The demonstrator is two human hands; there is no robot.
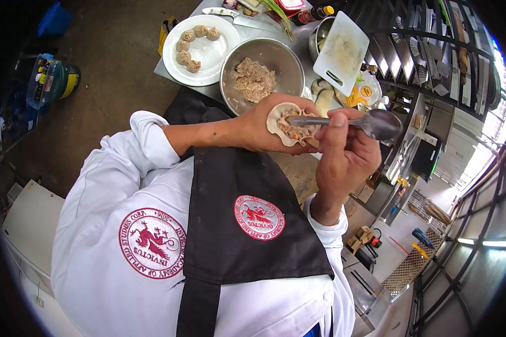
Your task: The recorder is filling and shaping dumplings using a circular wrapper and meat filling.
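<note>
My left hand (pixel 257 122) cups a round dumpling wrapper (pixel 275 119) with a pleated, wavy rim. Minced filling (pixel 293 131) with orange and green bits sits inside it. In my right hand (pixel 341 156) is a metal spoon (pixel 381 124), held with its bowl outward and its handle end touching the filling. Just beyond my left hand stands a steel mixing bowl (pixel 295 63) with a mound of minced filling (pixel 255 80). To its left, a white plate (pixel 206 54) carries several shaped dumplings (pixel 188 35) in a curved row.
A large knife (pixel 253 20), green onions (pixel 278 14) and a dark bottle with a yellow cap (pixel 314 15) lie at the table's far side. A white cutting board (pixel 341 52) leans over another metal bowl (pixel 318 36). Utensils fill a rack (pixel 421 46) at right.
</note>
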